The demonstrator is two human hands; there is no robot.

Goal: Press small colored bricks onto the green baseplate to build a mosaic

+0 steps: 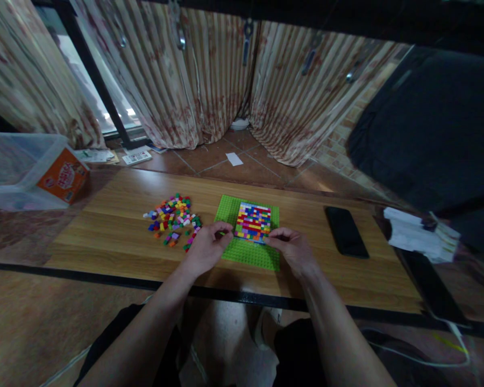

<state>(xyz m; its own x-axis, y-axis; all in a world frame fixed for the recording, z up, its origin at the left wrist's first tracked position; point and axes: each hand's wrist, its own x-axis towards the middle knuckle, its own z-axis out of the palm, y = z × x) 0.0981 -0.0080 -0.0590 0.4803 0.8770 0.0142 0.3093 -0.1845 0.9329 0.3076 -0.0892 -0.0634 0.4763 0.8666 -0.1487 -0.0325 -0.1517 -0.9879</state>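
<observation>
A green studded baseplate (250, 255) lies on the wooden table, carrying a roughly square block of multicoloured toy bricks (254, 220) packed in rows. My left hand (210, 244) is at the block's near left corner, thumb and forefinger pinched close together. At the near right corner, the thumb and fingertips of my right hand (294, 247) close against the block's edge. Whatever either pinch holds is too small or hidden to make out. Left of the baseplate, loose coloured bricks (173, 215) are scattered in a pile, close to my left hand.
A black phone (347, 232) lies on the wooden table (108, 231) at right. Beyond the right end are another dark device (433, 285) with a white cable and some white papers (413, 231). A clear plastic bin (20, 172) stands at far left. Striped curtains (210, 80) hang behind.
</observation>
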